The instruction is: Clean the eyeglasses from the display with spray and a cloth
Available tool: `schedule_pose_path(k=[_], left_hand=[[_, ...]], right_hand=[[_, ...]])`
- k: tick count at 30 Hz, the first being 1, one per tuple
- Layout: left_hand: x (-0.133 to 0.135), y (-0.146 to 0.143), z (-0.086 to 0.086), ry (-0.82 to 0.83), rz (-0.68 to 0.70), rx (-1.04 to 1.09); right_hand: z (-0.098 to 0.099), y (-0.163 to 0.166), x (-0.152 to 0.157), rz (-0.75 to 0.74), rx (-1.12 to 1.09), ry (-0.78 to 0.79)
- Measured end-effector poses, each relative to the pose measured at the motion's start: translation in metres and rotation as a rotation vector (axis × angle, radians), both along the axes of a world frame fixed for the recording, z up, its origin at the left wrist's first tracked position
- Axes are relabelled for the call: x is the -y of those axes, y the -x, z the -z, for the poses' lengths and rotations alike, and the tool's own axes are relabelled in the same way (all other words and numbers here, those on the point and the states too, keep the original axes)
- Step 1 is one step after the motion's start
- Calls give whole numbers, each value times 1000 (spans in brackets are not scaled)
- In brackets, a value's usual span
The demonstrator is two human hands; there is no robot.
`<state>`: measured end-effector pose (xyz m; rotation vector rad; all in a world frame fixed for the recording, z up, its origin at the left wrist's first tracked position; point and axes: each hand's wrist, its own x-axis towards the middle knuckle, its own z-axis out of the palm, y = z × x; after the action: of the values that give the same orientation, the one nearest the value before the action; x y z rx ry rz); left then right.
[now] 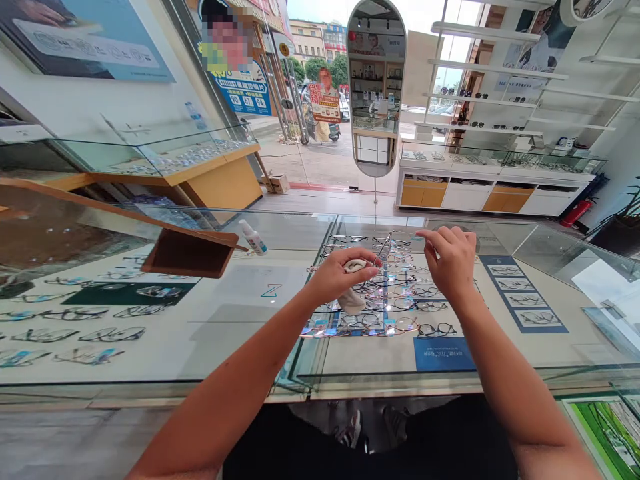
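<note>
My left hand (345, 272) is closed above the glass counter, with a pale cleaning cloth (353, 301) bunched in its palm and hanging below. Its thumb and index finger pinch a thin-rimmed pair of eyeglasses (384, 248), seen nearly edge-on. My right hand (451, 260) is raised to the right of the glasses, fingers curled and index finger pointing left. A small bluish bit shows by that fingertip; whether it is part of the glasses I cannot tell. Beneath both hands, rows of eyeglasses (436, 329) lie in the display case.
The glass counter (400, 380) spans the front. A white spray bottle (253, 238) and a brown wooden tray (193, 252) stand on its left part. More frames lie on a blue display card (524, 293) at right. Beyond are an oval mirror (376, 87) and shelves (495, 67).
</note>
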<state>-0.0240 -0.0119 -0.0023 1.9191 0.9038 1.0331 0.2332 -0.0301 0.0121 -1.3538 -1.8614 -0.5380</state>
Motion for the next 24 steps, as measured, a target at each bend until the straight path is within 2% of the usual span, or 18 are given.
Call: schedule_pose_path(k=[6,13,18,24], left_hand=[[-2,2,4,27,-9,1],[4,-8,10,121,-13,117],[9,-13,10,54,-24,140],[12,-15,8,0,-23,90]], right_hand=[[-1,-1,-1,-11,-24,-9],[6,20,9,-66,-157,23],[16,39,15,-210,-344,159],[22,42,12,-194,-388,190]])
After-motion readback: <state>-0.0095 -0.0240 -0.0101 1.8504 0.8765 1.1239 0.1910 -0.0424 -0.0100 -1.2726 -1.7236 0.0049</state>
